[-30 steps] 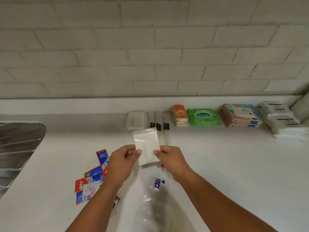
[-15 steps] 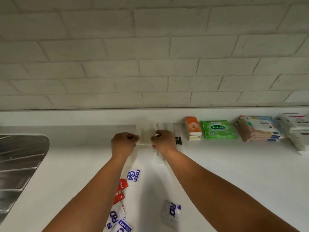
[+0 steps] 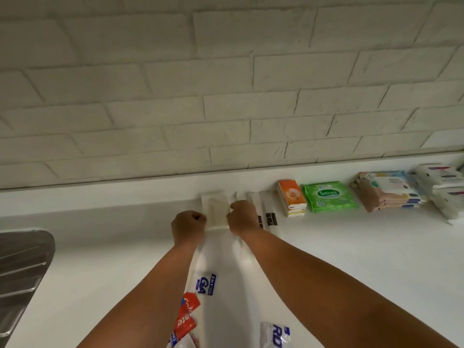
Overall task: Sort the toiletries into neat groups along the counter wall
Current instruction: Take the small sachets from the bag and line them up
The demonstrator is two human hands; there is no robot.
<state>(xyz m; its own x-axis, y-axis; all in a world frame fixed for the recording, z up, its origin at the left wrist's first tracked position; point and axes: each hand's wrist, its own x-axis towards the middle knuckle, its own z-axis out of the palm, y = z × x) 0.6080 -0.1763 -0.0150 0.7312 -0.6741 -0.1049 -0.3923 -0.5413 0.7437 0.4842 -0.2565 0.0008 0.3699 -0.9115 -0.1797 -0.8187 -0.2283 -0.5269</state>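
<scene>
The white packet [image 3: 216, 210] is at the middle of the frame, against the counter [image 3: 351, 259] wall. Your left hand [image 3: 188, 224] and right hand [image 3: 243, 217] each have fingers curled onto a side edge of it, pinching it between them. It looks flat, thin and very light, probably limp and a little slick, so hold it by the edges and lay it flat rather than drop it.

- **White packet:** one in hand. I cannot tell whether another lies beneath it.
- **Long clear sleeves [image 3: 270, 209]:** two black labels show just right of your right hand, which may hide more.
- **Further right:** one stack of orange packs [image 3: 291, 197], one green pack [image 3: 329, 197], one pastel stack [image 3: 386, 192] and white packs [image 3: 447, 189] at the frame edge.
- **Lower centre, unsorted:** two blue-and-white sachets [image 3: 204, 285], one red sachet [image 3: 187, 315], and others cut off by the frame.
</scene>
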